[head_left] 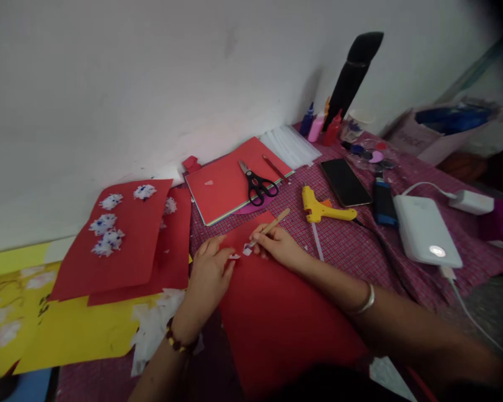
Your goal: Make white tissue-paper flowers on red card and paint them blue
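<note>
My right hand [274, 243] pinches a slim wooden stick [277, 221], its rounded upper end pointing away to the right. By the stick's lower end, a small white paper piece [247, 250] sits against the red sheet [285, 329]. My left hand [209, 271] is closed at the fingertips on another small white paper scrap [233, 256], just left of that piece. Both hands are over the upper part of the red sheet. To the left, white paper flowers with blue specks [109, 242] are stuck on a red card [140, 268].
Scissors [257, 185] and a pencil [275, 167] lie on stacked coloured paper [222, 192]. A yellow glue gun [318, 207], phone [346, 182] and white power bank [427, 230] are on the right. Paint bottles [316, 127] stand by the wall; white paper strips [157, 321] lie left.
</note>
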Tool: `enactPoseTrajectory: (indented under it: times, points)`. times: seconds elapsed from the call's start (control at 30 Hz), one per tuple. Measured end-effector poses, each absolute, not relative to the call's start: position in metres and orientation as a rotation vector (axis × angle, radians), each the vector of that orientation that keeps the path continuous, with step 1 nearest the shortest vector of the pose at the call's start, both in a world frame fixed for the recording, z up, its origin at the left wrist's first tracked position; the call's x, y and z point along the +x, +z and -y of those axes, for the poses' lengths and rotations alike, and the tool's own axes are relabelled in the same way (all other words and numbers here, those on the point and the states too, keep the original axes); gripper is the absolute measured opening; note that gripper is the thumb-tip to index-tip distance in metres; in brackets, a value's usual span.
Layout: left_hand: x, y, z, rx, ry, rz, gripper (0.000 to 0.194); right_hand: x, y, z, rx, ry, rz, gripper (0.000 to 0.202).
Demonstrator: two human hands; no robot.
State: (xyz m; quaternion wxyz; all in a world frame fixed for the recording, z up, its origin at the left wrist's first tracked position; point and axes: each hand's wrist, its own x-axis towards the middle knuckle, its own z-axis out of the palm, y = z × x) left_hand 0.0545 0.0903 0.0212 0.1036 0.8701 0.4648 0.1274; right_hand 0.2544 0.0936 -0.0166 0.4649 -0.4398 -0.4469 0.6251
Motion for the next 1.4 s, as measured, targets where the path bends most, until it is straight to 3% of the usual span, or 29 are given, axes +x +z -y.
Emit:
enactPoseTrajectory:
  times: [0.47, 1.4]
  points:
    - [0.052, 0.01, -0.102, 2.495, 0.422, -1.422, 0.01, 0.244, -0.009, -0.089, -1.095, 1.443, 1.361, 0.014]
    - [0.047, 0.014, -0.101, 2.108, 0.521, -1.403, 0.022, 0.232, -0.009, -0.093, -1.173, 1.012, 1.997, 0.017]
